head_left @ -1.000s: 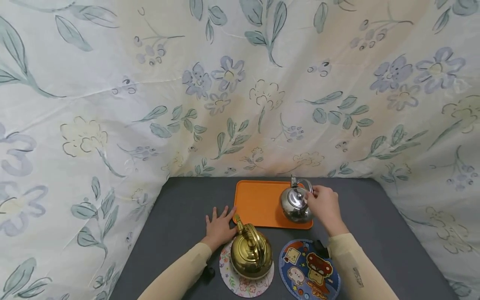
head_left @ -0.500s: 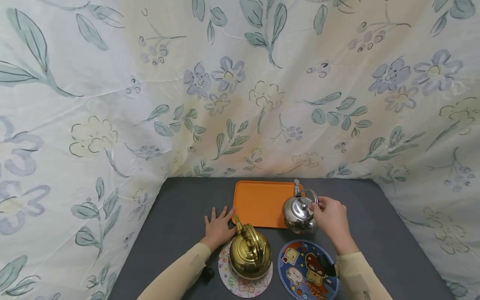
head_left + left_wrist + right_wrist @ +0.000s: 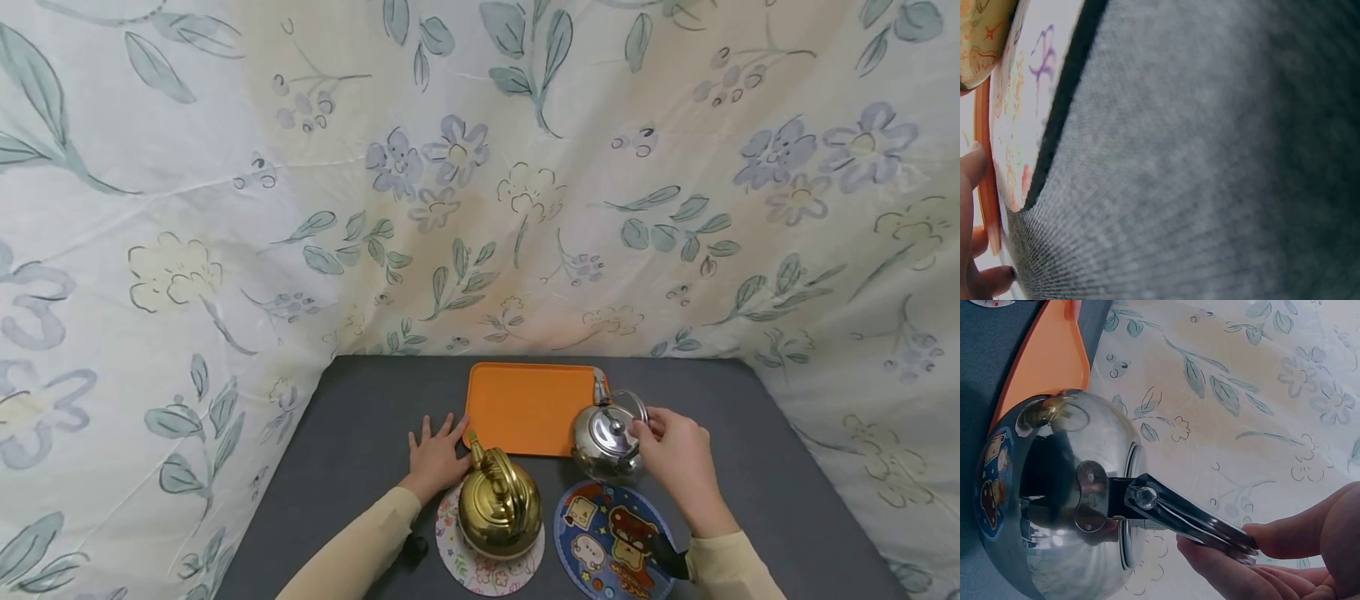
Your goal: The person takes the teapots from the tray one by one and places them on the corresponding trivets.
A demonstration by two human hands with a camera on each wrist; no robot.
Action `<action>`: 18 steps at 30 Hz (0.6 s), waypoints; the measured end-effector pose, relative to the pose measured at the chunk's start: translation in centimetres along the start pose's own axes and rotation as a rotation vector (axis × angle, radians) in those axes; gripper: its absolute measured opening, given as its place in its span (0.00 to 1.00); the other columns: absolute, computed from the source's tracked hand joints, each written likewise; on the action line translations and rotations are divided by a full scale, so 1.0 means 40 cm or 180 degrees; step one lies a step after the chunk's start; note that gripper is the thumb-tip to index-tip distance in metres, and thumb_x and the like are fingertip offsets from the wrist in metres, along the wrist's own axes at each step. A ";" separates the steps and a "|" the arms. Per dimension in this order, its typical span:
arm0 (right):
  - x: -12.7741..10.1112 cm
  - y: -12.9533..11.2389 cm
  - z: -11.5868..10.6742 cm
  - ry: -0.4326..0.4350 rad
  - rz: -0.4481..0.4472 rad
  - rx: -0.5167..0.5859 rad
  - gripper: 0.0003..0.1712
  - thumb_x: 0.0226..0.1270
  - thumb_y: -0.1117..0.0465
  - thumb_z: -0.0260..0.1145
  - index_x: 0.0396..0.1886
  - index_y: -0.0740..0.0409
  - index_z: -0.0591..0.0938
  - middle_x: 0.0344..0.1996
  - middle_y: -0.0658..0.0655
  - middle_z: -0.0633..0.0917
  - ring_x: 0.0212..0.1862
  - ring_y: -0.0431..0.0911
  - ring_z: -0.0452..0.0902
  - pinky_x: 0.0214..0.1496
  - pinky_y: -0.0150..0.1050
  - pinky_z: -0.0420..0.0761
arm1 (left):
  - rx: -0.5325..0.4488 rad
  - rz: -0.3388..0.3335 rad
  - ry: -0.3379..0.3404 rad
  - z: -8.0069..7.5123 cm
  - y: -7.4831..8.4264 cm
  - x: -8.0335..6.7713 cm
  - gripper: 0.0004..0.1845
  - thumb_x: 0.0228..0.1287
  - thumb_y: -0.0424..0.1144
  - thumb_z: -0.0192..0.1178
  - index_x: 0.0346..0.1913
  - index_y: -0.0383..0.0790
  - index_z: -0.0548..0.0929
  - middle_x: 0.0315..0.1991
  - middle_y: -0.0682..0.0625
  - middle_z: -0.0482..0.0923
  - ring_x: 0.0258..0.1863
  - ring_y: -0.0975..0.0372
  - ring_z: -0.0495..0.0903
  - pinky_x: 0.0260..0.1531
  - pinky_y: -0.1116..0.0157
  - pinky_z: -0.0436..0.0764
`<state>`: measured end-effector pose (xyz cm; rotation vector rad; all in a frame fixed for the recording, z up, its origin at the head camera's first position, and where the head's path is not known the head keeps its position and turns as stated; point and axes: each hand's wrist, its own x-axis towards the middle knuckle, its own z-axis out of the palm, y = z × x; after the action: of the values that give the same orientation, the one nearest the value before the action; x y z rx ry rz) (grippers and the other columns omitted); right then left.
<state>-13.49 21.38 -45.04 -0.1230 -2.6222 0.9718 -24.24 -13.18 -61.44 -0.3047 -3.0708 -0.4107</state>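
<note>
My right hand [image 3: 678, 454] pinches the handle [image 3: 1200, 519] of a shiny silver kettle [image 3: 609, 442] between thumb and fingers. In the head view the kettle overlaps the right front corner of an orange tray [image 3: 517, 408], its spout pointing away from me. My left hand [image 3: 435, 457] lies with fingers spread at the tray's left front corner. Right beside it a gold kettle [image 3: 500, 508] stands on a round flowered mat [image 3: 480, 575], spout pointing to the far left. A round blue mat [image 3: 577, 558] with cartoon figures lies in front of the silver kettle.
A dark grey cloth [image 3: 375, 392] covers the table. Pale floral fabric [image 3: 480, 208] hangs around its back and sides. A black strap piece [image 3: 667, 554] at the right wrist overlaps the blue mat.
My right hand has brought the silver kettle toward me and slightly right, from over the tray to its front right corner. My left hand has stayed in place.
</note>
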 end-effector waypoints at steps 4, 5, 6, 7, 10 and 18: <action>-0.018 0.012 -0.009 -0.0020 0.0031 -0.0041 0.23 0.72 0.61 0.64 0.56 0.78 0.80 0.45 0.74 0.86 0.48 0.66 0.86 0.47 0.59 0.84 | 0.0018 0.0010 0.0021 0.003 0.003 0.003 0.41 0.65 0.69 0.58 0.78 0.63 0.63 0.78 0.49 0.62 0.77 0.34 0.50 0.67 0.27 0.53; -0.022 0.014 -0.011 -0.0025 0.0038 -0.0057 0.23 0.72 0.61 0.65 0.56 0.78 0.80 0.45 0.74 0.86 0.48 0.66 0.86 0.47 0.60 0.84 | 0.0020 0.0018 0.0032 0.003 0.003 0.003 0.41 0.65 0.68 0.58 0.78 0.62 0.63 0.77 0.48 0.62 0.77 0.34 0.51 0.67 0.27 0.53; -0.024 0.016 -0.013 -0.0030 0.0034 -0.0076 0.23 0.72 0.61 0.65 0.56 0.78 0.80 0.45 0.74 0.86 0.48 0.66 0.86 0.47 0.60 0.84 | 0.0030 0.0009 0.0023 0.003 0.003 0.003 0.41 0.65 0.68 0.58 0.78 0.63 0.63 0.78 0.49 0.62 0.78 0.34 0.50 0.67 0.27 0.53; -0.026 0.017 -0.014 -0.0040 0.0038 -0.0095 0.23 0.72 0.61 0.65 0.56 0.78 0.80 0.45 0.75 0.86 0.48 0.66 0.86 0.47 0.60 0.84 | 0.0029 0.0000 0.0014 0.003 0.003 0.003 0.41 0.65 0.69 0.58 0.78 0.63 0.62 0.78 0.49 0.61 0.78 0.35 0.50 0.68 0.27 0.52; -0.032 0.021 -0.016 -0.0100 0.0077 -0.0127 0.24 0.72 0.61 0.64 0.57 0.79 0.79 0.46 0.75 0.85 0.47 0.67 0.85 0.47 0.61 0.83 | 0.0003 -0.0025 0.0003 0.004 0.002 0.003 0.41 0.65 0.69 0.58 0.79 0.63 0.62 0.78 0.49 0.61 0.78 0.35 0.49 0.68 0.27 0.51; -0.062 0.026 -0.025 -0.0221 0.0240 -0.0071 0.25 0.73 0.60 0.64 0.58 0.78 0.79 0.47 0.76 0.84 0.47 0.67 0.86 0.44 0.58 0.85 | 0.0008 -0.0026 0.0011 0.005 0.002 0.001 0.41 0.65 0.70 0.56 0.79 0.64 0.61 0.78 0.50 0.60 0.78 0.35 0.49 0.68 0.28 0.52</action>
<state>-10.87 22.29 -45.69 -0.1983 -2.7100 0.9885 -24.25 -13.06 -61.62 -0.2910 -3.0701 -0.4074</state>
